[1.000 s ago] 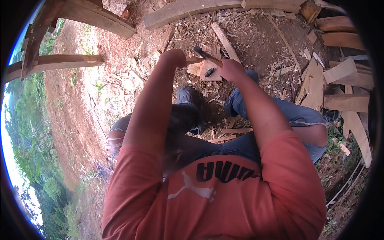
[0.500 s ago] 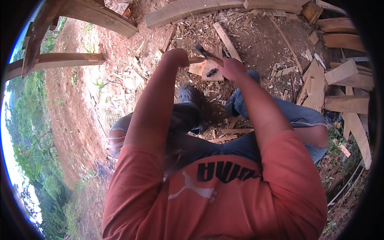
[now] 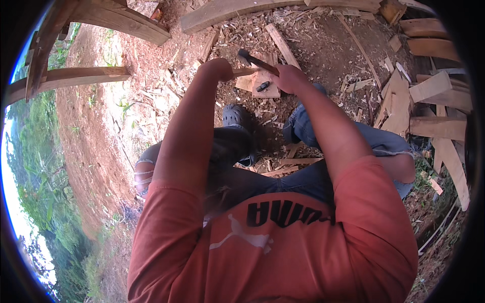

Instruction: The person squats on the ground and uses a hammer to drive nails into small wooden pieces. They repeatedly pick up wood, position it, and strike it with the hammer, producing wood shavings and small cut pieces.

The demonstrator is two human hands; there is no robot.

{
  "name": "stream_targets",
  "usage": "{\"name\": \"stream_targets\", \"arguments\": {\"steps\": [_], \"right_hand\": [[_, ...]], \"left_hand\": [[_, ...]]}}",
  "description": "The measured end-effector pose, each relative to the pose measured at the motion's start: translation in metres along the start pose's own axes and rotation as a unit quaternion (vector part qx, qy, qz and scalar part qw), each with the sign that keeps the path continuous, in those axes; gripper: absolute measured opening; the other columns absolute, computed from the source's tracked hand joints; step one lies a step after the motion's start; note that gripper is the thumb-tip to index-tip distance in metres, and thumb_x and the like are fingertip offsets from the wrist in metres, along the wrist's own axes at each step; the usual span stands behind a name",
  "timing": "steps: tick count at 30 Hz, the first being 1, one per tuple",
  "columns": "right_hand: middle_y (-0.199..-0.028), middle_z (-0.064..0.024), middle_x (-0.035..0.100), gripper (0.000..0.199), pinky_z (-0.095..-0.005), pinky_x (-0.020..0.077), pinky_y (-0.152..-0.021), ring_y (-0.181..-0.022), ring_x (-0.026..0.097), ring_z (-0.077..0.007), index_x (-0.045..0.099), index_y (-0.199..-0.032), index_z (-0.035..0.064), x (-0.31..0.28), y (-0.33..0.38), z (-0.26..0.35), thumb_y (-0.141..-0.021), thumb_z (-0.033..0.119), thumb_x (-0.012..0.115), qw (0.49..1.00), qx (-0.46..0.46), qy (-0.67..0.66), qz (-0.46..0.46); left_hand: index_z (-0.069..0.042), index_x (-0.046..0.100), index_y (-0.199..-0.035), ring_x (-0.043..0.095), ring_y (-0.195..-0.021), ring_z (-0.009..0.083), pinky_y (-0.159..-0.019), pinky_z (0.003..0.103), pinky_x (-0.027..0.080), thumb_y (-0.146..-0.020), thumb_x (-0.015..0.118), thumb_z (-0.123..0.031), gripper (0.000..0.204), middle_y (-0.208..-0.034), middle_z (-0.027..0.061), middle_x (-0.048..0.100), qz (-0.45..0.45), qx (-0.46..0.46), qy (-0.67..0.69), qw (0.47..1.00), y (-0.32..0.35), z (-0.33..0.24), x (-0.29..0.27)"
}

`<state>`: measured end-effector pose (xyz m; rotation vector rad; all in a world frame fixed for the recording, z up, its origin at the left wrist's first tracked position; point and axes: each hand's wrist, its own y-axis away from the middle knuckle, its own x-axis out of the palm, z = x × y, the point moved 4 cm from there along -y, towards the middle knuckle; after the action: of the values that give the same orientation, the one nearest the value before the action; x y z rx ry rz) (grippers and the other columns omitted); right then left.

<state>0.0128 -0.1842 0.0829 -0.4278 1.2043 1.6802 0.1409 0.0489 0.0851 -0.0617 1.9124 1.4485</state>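
right hand [image 3: 289, 78] is clamped on the handle of a hammer [image 3: 255, 61], dark head raised up-left over a pale wood block [image 3: 262, 83]. left hand [image 3: 218, 68] is closed on a thin wood piece [image 3: 243, 72] w/ its end poking right toward the block; can't tell if it touches the block. block lies flat on the dirt among chips & splinters, just ahead of the grey shoe [image 3: 235, 116], w/ a small dark bit on top. person crouches, knees in jeans, orange shirt. long plank [image 3: 273, 6] lies across the top, 2 beams [image 3: 91, 76] at left, stacked offcuts [image 3: 434, 101] at right.
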Motion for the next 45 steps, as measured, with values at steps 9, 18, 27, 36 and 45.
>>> {"name": "stream_targets", "arguments": {"steps": [9,18,27,36,45], "right_hand": [[-0.115,-0.0206,0.076,0.043,-0.0521,0.0565,-0.097,-0.111,0.073,-0.0399,0.072,-0.124,0.0065,0.005,0.005,-0.01,-0.1,0.041,0.065,0.999,0.027,0.008,-0.016],[-0.12,-0.02,0.075,0.046,-0.0519,0.0556,-0.1,-0.114,0.072,-0.0387,0.07,-0.129,0.0071,0.009,0.002,-0.001,-0.101,0.043,0.064,0.999,0.042,0.023,0.02],[-0.122,-0.0195,0.075,0.048,-0.0513,0.0562,-0.099,-0.115,0.072,-0.0394,0.069,-0.132,0.0064,0.012,-0.006,-0.004,-0.101,0.043,0.064,0.999,0.045,0.009,0.013],[-0.118,-0.0206,0.076,0.043,-0.052,0.0572,-0.097,-0.112,0.073,-0.0386,0.072,-0.125,0.0062,0.012,-0.002,-0.002,-0.1,0.04,0.063,1.0,0.004,0.014,-0.006],[-0.118,-0.0202,0.076,0.045,-0.0516,0.0574,-0.097,-0.111,0.074,-0.0384,0.072,-0.127,0.0062,0.009,0.001,-0.006,-0.099,0.041,0.063,1.0,0.019,0.006,-0.009]], "left_hand": [[-0.009,0.08,-0.123,0.073,-0.118,0.0355,-0.102,0.046,0.057,-0.095,0.074,-0.035,0.039,-0.127,0.0163,0.077,-0.001,0.017,-0.009,1.0,-0.003,0.002,0.001],[-0.02,0.08,-0.124,0.073,-0.113,0.0328,-0.101,0.048,0.056,-0.101,0.07,-0.046,0.037,-0.117,0.0119,0.078,-0.003,0.02,-0.053,0.998,-0.011,0.007,0.012],[-0.021,0.079,-0.128,0.072,-0.116,0.0324,-0.104,0.05,0.055,-0.102,0.068,-0.045,0.037,-0.119,0.0108,0.078,-0.001,0.028,-0.061,0.998,-0.006,0.004,0.005],[-0.026,0.078,-0.13,0.073,-0.115,0.0289,-0.103,0.047,0.056,-0.104,0.064,-0.04,0.033,-0.12,0.0089,0.077,0.013,0.036,-0.075,0.996,-0.004,0.005,0.006],[-0.017,0.079,-0.127,0.073,-0.115,0.0332,-0.103,0.047,0.056,-0.101,0.067,-0.049,0.043,-0.121,0.0136,0.078,0.01,0.035,-0.042,0.998,0.001,0.006,0.005]]}}
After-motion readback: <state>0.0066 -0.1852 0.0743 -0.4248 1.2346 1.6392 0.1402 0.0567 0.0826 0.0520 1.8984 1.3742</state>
